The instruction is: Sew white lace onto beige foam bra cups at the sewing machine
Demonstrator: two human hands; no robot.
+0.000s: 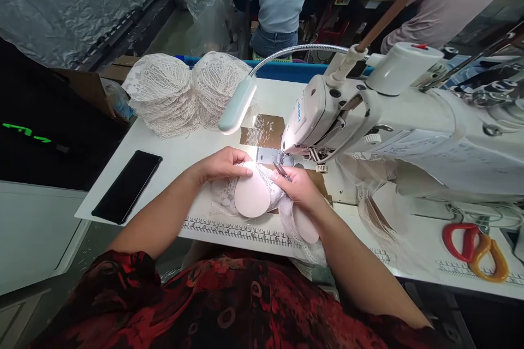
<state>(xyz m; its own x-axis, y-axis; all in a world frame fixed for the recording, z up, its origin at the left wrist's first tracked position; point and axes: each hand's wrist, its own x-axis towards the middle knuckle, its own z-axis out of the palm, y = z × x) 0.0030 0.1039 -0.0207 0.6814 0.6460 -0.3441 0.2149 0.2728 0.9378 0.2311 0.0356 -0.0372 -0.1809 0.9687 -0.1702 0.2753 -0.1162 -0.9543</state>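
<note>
Fingers [242, 170] of your left hand [223, 166]: unclenched, pressed flat on the pink cup [251, 197], which lies on the surface [184, 150] just in front of the sewing machine [393, 114]. Your right hand [301, 188]: pinching a small metal tool [280, 169] beside the cup.

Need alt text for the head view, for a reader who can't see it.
A person's left hand holds a pale padded cup with lace trim on a white table in front of a sewing machine, while the right hand pinches a small metal tool beside it. Stacked lace cups, a phone and scissors lie around.
</note>
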